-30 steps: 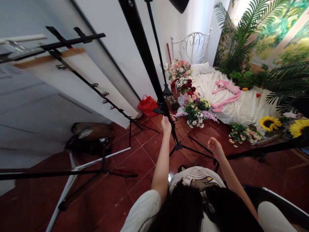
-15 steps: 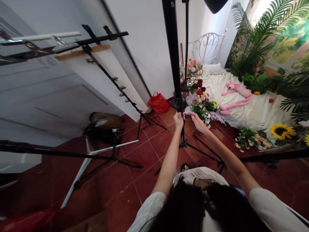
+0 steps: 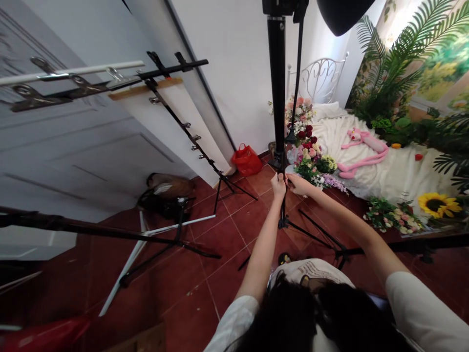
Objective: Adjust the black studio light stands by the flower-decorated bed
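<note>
A black light stand (image 3: 277, 88) rises upright in front of me, its tripod legs spread on the floor. My left hand (image 3: 279, 186) is wrapped round its thin pole, just below a black collar (image 3: 278, 160). Against the pole's right side, at the same height, my right hand (image 3: 298, 185) is closed with bent fingers. The small part between those fingertips is mostly hidden. At the top, a dark lamp head (image 3: 342, 14) shows only in part, and a cable (image 3: 297, 73) hangs beside the pole.
Backdrop stands with metal clips (image 3: 88, 85) fill the left. A red plastic bag (image 3: 246, 160) sits by the wall. To the right are flowers (image 3: 308, 146), a white-draped bed (image 3: 395, 181) with a pink plush toy (image 3: 370, 142), and palm leaves (image 3: 410, 58). Tripod legs (image 3: 198, 252) cross the tiles.
My right hand has moved in against the pole and its fingers have closed. My left hand keeps its hold. The view has shifted, showing more of the lamp head.
</note>
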The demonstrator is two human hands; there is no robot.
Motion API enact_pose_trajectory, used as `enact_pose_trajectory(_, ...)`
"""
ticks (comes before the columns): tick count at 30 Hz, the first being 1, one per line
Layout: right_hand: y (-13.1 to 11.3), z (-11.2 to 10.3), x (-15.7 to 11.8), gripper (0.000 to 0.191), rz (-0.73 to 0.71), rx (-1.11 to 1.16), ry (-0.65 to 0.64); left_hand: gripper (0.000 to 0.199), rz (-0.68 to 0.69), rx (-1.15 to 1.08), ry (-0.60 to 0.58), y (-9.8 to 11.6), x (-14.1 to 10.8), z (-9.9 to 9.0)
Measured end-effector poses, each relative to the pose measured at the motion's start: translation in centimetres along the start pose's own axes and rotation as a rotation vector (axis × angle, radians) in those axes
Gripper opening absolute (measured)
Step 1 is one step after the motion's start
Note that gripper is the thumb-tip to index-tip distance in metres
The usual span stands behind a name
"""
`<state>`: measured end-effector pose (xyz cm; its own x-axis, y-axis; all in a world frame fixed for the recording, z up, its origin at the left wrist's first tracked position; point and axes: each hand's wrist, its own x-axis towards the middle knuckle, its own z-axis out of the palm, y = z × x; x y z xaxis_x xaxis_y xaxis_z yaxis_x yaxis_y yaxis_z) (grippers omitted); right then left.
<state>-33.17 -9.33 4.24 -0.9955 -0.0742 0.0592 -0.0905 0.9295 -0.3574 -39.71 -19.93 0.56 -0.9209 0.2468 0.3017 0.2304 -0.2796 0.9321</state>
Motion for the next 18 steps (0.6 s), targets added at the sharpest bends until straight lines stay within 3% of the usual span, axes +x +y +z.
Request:
enact_pose_trajectory(4,-0.9,-2.7,1.1,0.041,0.058,-0.253,-0.182,0.078,-0.007,0.004,0.006,-0.3,0.0,0.1)
enact_pose_trajectory(8,-1.3,-4.8,3.0,0.029,0.095,-0.391,-0.278,0.080,-0.040,0.011,0.037,-0.5,0.0,0.2)
enact_pose_trajectory(14,-0.7,-5.8,5.2,0.034,0.023,-0.301,-0.335,0.079,-0.037,0.048,0.054,-0.5,0.0,0.2)
enact_pose_trajectory(18,-0.1,-5.6,5.4,0.027,-0.088,-0.261,-0.251,0.078,-0.053,0.048,0.057,-0.5,0.0,0.3)
